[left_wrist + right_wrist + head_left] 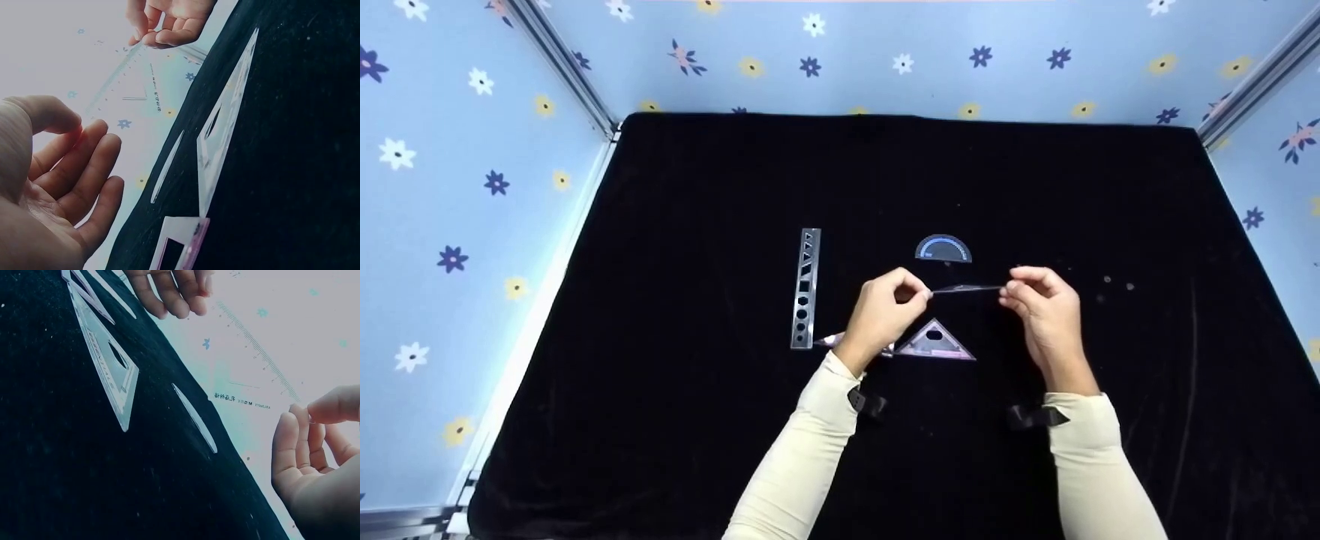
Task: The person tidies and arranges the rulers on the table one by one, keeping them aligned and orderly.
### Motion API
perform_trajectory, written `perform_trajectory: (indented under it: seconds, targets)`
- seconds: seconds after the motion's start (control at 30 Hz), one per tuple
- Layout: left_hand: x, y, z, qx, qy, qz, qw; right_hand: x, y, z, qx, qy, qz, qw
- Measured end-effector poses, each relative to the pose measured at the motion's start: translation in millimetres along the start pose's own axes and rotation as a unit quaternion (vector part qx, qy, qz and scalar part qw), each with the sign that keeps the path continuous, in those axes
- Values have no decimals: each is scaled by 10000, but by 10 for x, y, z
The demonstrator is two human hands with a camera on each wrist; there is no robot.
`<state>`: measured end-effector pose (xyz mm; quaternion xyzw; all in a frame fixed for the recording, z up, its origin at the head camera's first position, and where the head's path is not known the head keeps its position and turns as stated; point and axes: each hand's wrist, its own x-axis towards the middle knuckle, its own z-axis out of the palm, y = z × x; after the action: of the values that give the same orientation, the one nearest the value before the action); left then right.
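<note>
A clear set square [966, 288] with a scale along one edge is held up above the black cloth, almost edge-on in the head view. My left hand [885, 311] pinches one corner between thumb and fingertips. At the opposite corner, my right hand [1048, 319] pinches it the same way. Both wrist views show its see-through face, with printed text [242, 400]. Below the hands lies a second, pink-tinted set square [936, 343] with an oval cutout. Another pinkish piece [831, 340] is partly hidden by the left wrist.
A clear stencil ruler [805, 289] with cut-out shapes lies left of the left hand. Beyond the held set square lies a small protractor [943, 249] with blue markings. Black cloth [720, 195] covers the table, and flowered panels [870, 60] stand around it.
</note>
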<state>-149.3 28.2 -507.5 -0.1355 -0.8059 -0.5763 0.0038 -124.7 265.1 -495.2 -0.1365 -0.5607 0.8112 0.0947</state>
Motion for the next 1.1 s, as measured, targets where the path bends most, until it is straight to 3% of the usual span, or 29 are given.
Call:
perform_trajectory:
  seconds: [0.53, 1.1]
  targets:
    - [-62, 71, 142, -322, -216, 50, 9992, -105, -118, -251, -59, -317, 20, 9995]
    - [-68, 42, 189, -223, -528, 153, 9982, -104, -73, -371, -487, -655, 63, 9966]
